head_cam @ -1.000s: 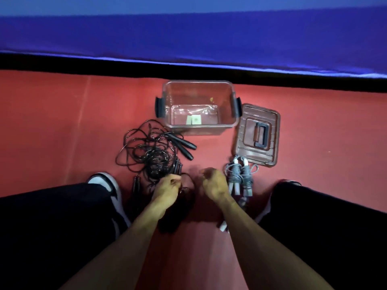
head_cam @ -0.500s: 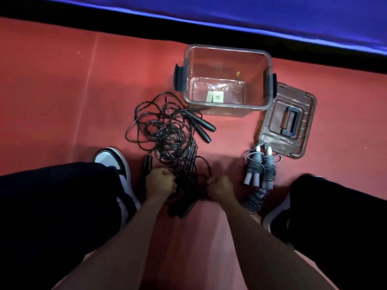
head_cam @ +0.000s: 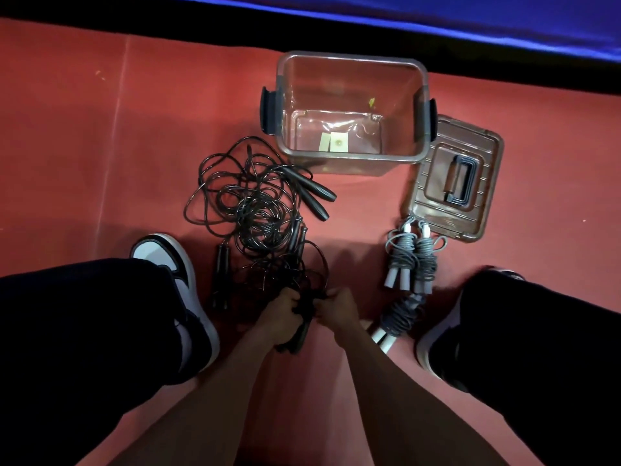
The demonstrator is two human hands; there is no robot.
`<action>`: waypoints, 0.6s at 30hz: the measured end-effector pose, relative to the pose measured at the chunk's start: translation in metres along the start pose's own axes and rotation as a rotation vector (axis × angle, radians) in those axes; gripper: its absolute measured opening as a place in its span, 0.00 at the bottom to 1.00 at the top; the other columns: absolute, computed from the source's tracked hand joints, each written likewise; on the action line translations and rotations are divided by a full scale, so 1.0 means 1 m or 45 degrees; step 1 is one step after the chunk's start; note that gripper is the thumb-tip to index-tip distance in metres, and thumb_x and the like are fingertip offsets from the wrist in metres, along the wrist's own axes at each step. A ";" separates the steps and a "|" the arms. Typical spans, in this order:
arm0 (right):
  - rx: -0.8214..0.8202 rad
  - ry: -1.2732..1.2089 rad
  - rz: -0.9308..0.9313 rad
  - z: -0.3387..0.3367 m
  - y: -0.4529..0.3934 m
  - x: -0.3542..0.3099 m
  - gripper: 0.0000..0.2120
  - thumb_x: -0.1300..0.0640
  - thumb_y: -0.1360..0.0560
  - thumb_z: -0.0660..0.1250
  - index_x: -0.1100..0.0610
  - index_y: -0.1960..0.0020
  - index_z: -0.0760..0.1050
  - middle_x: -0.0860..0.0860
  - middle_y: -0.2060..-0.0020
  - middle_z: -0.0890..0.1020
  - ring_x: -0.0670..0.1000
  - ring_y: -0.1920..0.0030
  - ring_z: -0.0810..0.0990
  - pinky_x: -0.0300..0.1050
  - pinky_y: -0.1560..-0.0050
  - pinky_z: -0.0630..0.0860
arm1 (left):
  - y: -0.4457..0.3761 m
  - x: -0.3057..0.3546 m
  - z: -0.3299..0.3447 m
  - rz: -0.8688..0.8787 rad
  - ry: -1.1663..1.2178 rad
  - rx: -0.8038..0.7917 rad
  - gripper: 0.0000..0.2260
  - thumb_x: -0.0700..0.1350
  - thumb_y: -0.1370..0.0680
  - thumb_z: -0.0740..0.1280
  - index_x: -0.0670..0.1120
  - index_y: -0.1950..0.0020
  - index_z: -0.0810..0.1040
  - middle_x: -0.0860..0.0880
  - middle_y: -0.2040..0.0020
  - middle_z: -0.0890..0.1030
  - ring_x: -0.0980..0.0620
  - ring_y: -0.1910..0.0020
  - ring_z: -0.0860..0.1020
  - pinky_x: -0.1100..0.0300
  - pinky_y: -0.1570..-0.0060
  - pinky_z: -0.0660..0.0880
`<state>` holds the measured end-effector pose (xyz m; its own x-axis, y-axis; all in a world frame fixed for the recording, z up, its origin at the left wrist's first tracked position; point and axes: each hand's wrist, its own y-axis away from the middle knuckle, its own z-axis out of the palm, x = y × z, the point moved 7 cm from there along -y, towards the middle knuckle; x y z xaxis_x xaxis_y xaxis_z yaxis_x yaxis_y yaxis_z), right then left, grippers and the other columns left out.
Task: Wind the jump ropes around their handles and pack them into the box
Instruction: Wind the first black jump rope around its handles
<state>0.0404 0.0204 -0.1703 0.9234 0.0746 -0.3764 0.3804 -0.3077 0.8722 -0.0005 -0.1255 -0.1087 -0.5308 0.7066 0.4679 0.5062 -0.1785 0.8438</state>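
A tangle of black jump ropes [head_cam: 255, 210] lies on the red floor left of a clear plastic box [head_cam: 351, 55], which holds only small paper scraps. My left hand [head_cam: 280, 314] is shut on a pair of black rope handles [head_cam: 297, 334]. My right hand [head_cam: 339, 307] pinches the black cord right beside it. Two grey ropes wound around their handles [head_cam: 411, 260] lie to the right. A third grey wound rope with white handles [head_cam: 398, 317] lies just below them.
The box's brown lid [head_cam: 455, 176] with a dark handle lies flat to the right of the box. My shoes [head_cam: 168, 260] and dark-trousered legs flank the work area. A dark wall base and blue padding run along the top.
Both hands have drawn closer together and toward me, closing on the black handles and cord. The camera tilted down, so the box and ropes sit lower and larger in view.
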 end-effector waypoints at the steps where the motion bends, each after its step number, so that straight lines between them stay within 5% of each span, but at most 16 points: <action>1: -0.021 -0.050 0.007 0.000 0.002 0.000 0.15 0.54 0.41 0.71 0.52 0.57 0.71 0.60 0.57 0.81 0.57 0.58 0.80 0.55 0.59 0.77 | 0.000 -0.001 0.001 -0.002 0.046 0.010 0.14 0.31 0.22 0.65 0.40 0.37 0.72 0.45 0.45 0.77 0.48 0.46 0.77 0.64 0.50 0.73; 4: -0.066 -0.069 0.039 -0.004 0.019 -0.011 0.11 0.66 0.29 0.72 0.52 0.59 0.73 0.59 0.58 0.81 0.57 0.61 0.81 0.54 0.57 0.81 | -0.002 -0.004 -0.002 -0.004 0.156 0.066 0.12 0.30 0.24 0.67 0.43 0.46 0.72 0.45 0.48 0.78 0.50 0.51 0.76 0.66 0.56 0.72; 7: -0.146 -0.119 0.051 -0.006 0.023 -0.014 0.10 0.67 0.22 0.69 0.55 0.58 0.75 0.57 0.62 0.81 0.51 0.69 0.80 0.45 0.66 0.80 | -0.003 -0.001 -0.005 0.002 0.270 0.095 0.13 0.29 0.25 0.70 0.46 0.52 0.73 0.45 0.51 0.79 0.50 0.53 0.77 0.65 0.56 0.74; 13: -0.244 -0.082 -0.027 -0.016 0.023 -0.031 0.02 0.65 0.19 0.66 0.60 0.50 0.76 0.56 0.62 0.78 0.51 0.66 0.77 0.43 0.69 0.75 | -0.003 0.006 -0.007 0.019 0.362 0.021 0.12 0.28 0.24 0.68 0.45 0.49 0.74 0.44 0.47 0.81 0.49 0.49 0.79 0.68 0.57 0.74; 18: -0.266 0.030 -0.119 -0.016 0.021 -0.033 0.10 0.65 0.19 0.66 0.56 0.58 0.78 0.51 0.67 0.78 0.51 0.66 0.76 0.44 0.64 0.73 | -0.001 0.007 -0.006 0.026 0.414 -0.039 0.12 0.29 0.23 0.68 0.44 0.46 0.75 0.46 0.45 0.81 0.51 0.51 0.78 0.62 0.55 0.75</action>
<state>0.0189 0.0266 -0.1350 0.8836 0.1164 -0.4536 0.4645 -0.0957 0.8804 -0.0093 -0.1243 -0.1047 -0.7129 0.4477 0.5398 0.5006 -0.2143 0.8387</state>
